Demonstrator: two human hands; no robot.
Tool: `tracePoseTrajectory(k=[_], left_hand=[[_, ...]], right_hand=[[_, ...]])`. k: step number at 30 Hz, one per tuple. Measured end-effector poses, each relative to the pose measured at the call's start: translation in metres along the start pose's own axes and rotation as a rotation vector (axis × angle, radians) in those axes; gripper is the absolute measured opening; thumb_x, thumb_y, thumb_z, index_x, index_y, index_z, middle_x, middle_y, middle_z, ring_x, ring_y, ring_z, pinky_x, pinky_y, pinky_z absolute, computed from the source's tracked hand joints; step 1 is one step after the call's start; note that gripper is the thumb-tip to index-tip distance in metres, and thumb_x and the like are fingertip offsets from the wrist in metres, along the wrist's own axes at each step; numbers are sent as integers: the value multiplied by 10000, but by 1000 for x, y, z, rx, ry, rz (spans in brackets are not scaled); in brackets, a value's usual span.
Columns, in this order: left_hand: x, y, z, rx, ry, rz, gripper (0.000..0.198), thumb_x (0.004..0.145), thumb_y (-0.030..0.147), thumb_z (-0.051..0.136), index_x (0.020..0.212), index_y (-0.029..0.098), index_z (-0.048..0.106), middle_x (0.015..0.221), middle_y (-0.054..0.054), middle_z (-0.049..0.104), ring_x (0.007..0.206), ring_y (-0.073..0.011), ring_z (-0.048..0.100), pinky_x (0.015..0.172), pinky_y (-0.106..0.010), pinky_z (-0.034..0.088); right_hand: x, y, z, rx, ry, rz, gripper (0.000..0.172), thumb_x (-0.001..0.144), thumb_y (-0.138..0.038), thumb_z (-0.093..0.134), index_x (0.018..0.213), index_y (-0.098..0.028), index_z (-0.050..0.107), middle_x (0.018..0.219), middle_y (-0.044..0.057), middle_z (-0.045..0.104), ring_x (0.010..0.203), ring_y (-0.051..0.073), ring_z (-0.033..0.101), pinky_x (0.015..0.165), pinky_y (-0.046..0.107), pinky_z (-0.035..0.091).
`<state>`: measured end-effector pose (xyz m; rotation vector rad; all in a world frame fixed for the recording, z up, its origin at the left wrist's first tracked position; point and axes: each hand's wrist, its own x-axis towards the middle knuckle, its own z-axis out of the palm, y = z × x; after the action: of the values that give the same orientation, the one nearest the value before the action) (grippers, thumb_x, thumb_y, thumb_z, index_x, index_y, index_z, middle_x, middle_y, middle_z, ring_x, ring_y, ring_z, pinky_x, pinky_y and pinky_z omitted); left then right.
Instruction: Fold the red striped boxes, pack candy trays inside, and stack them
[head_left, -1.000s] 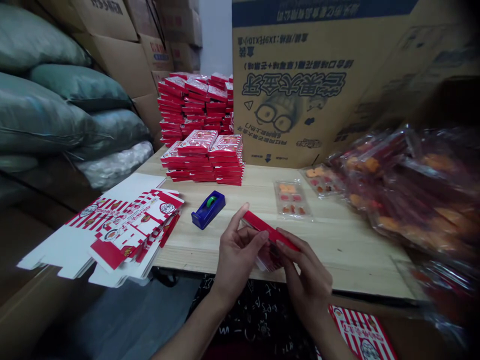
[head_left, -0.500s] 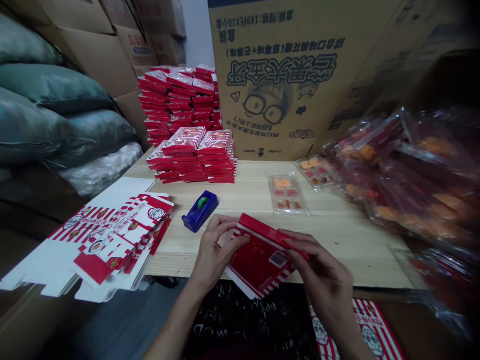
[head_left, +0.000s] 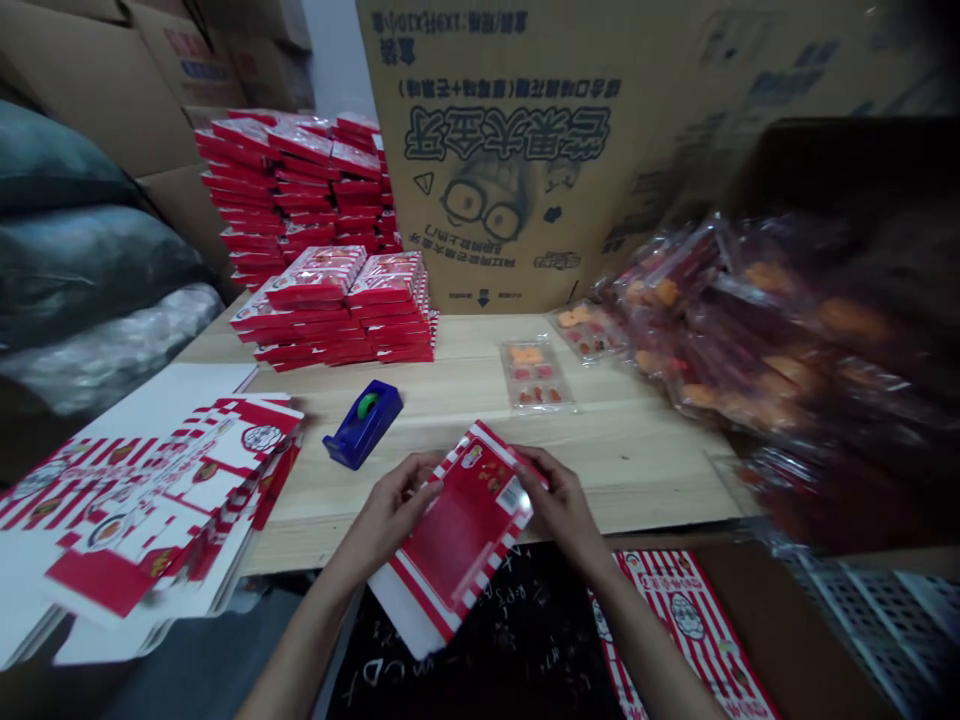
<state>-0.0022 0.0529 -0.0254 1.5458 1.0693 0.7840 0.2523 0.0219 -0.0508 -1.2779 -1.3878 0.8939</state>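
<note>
Between my two hands is a red-and-white striped carton (head_left: 465, 530), tilted, its red back panel with a barcode facing up. A white flap sticks out at its lower end. My left hand (head_left: 401, 505) grips the carton's left edge, thumb on the panel. My right hand (head_left: 559, 505) holds the upper right edge, thumb near the barcode. The carton is over the table's front edge and my lap. A blue tape dispenser (head_left: 363, 425) with green tape stands beyond my left hand. Past the carton lies a clear pack of gummy candies (head_left: 537, 375).
Flat unfolded cartons (head_left: 172, 500) lie at the left. Stacks of filled-looking red cartons (head_left: 322, 285) stand at the back left, before a large cardboard box (head_left: 487, 150). A heap of candy packs (head_left: 735, 330) is at the right. Striped sheets (head_left: 686, 630) lie below the table edge.
The carton has turned in my hands, so its long side now slants lower left and the white flap shows. My view has shifted to the right.
</note>
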Motion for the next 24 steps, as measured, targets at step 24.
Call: tracePoseTrajectory(k=[24], left_hand=[[21,-7,42,699,329,343,488,995,278,592,1473,320,500,1602,-107,457,1504,-348,375,1183,-623,366]], right_hand=[[117,58,-144,-237,618,-116,227,931,-425,580,886,-214,651,834,42,684,825,219,647,866,382,527]])
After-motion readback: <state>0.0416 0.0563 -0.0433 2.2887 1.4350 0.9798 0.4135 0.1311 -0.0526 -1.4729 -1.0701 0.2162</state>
